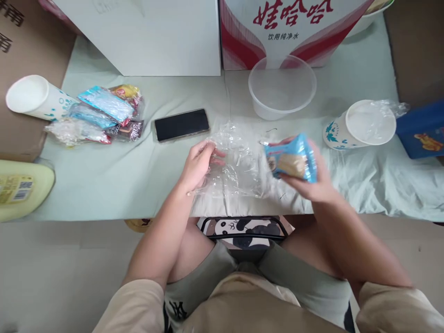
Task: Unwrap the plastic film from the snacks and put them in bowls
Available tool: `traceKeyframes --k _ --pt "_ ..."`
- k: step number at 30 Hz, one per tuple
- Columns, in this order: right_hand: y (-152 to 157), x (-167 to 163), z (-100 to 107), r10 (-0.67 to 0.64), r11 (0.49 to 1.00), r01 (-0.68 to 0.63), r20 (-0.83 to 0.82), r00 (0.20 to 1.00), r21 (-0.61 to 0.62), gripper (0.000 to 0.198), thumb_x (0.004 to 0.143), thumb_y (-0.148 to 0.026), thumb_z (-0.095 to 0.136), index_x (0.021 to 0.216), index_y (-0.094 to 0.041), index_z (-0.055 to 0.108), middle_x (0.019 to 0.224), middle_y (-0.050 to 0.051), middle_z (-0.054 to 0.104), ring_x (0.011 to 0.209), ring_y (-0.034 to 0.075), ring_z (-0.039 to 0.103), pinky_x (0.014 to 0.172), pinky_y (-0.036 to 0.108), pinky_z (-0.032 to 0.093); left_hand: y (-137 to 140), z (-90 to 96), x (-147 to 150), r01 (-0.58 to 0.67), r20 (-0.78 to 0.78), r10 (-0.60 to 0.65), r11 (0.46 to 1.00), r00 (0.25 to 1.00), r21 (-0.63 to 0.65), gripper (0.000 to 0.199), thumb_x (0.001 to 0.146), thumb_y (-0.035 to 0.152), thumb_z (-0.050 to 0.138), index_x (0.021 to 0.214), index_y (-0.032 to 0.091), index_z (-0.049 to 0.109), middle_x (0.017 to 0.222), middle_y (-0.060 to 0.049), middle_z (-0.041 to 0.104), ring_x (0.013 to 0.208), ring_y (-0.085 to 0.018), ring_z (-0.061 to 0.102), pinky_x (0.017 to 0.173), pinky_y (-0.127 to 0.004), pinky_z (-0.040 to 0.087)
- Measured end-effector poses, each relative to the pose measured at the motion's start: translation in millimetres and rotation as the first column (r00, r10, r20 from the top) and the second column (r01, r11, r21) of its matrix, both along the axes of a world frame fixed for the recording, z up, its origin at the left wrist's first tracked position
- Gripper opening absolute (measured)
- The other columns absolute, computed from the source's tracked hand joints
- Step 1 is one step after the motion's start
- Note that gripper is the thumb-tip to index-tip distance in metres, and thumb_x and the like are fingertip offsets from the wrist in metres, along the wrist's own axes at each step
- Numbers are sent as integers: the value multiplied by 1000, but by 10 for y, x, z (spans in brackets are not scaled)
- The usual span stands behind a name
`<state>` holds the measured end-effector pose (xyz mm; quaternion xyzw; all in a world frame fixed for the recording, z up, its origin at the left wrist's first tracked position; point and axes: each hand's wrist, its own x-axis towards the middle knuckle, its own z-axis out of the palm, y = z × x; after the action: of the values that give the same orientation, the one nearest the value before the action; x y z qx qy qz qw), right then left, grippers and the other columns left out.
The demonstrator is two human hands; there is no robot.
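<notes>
My right hand [322, 182] is closed around a blue snack packet [292, 160] with a pale biscuit picture on it, held just above the table. A thin, crumpled clear plastic bag [237, 164] spreads between my two hands. The fingers of my left hand [200, 163] are curled at its left edge and grip it, with some fingertips showing through the film. Whether the bag also touches my right hand is hard to make out. Beyond the bag stands a translucent round plastic bowl [274, 108]. A black phone [182, 125] lies left of the bag.
Several wrapped snacks [104, 106] lie at the left by a tipped paper cup [38, 99]. Another paper cup [338, 132] with clear film leans at the right, near a blue package [421, 129]. Two boxes [173, 41] [239, 41] line the back. A yellow bottle [24, 189] lies front left.
</notes>
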<state>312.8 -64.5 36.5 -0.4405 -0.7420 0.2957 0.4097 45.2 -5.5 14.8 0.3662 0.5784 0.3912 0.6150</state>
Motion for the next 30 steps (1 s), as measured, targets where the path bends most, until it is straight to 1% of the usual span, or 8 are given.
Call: traceKeyframes --k 4,7,13,17,20,23,26,30 --pt "527 122 469 -285 948 257 140 948 190 55 88 -36 65 141 -32 50 136 8 64 119 28 66 97 44 56 8 -15 -51 77 -22 -76 996 997 40 28 91 41 68 74 20 59 77 -3 73 58 -13 70 36 -19 24" --pt "1163 184 593 -386 918 387 436 813 91 61 84 -26 69 143 -20 51 124 11 69 95 21 70 83 36 55 -15 3 -58 150 -43 -148 988 988 47 28 92 37 67 72 20 59 75 -3 72 59 -13 69 40 -19 29" --pt "1927 169 554 -64 917 356 816 574 -178 47 77 -51 80 105 -14 77 95 7 77 94 27 74 87 41 58 -24 13 -72 205 -45 -203 979 978 23 23 92 32 62 74 19 59 74 -1 71 56 -12 66 52 -22 44" --pt "1614 -10 721 -85 931 330 788 610 -155 42 98 -48 58 117 -15 76 122 13 75 122 37 67 109 62 51 -9 -31 -104 200 -69 -197 979 978 41 22 92 33 63 74 19 59 73 0 68 58 -11 62 56 -21 47" --pt "1145 -123 701 144 974 -18 561 815 -224 58 100 -56 50 145 -19 59 145 13 65 133 35 61 113 60 49 -4 -76 -121 224 -74 -219 972 973 65 25 92 37 63 74 19 59 73 0 66 61 -11 61 57 -22 46" --pt "664 -162 492 336 942 -284 445 830 -180 65 85 -58 72 135 -19 62 119 13 75 112 33 71 108 57 52 -8 -61 -112 236 -48 -233 969 971 69 24 91 36 63 75 19 60 73 0 66 62 -11 62 56 -22 47" --pt "235 -137 261 270 957 -290 407 873 -13 11 95 -33 61 96 -23 66 87 4 74 88 22 73 110 49 49 17 6 -86 188 -56 -189 982 980 -20 22 91 34 60 76 19 60 76 -2 68 57 -11 63 46 -20 38" --pt "-214 -68 51 182 969 -230 367 912 91 9 94 -18 55 89 -22 60 72 -1 67 63 12 63 67 26 51 139 -1 -126 55 -60 -62 991 996 -124 22 92 41 59 91 20 61 84 -5 72 60 -14 69 39 -20 24"
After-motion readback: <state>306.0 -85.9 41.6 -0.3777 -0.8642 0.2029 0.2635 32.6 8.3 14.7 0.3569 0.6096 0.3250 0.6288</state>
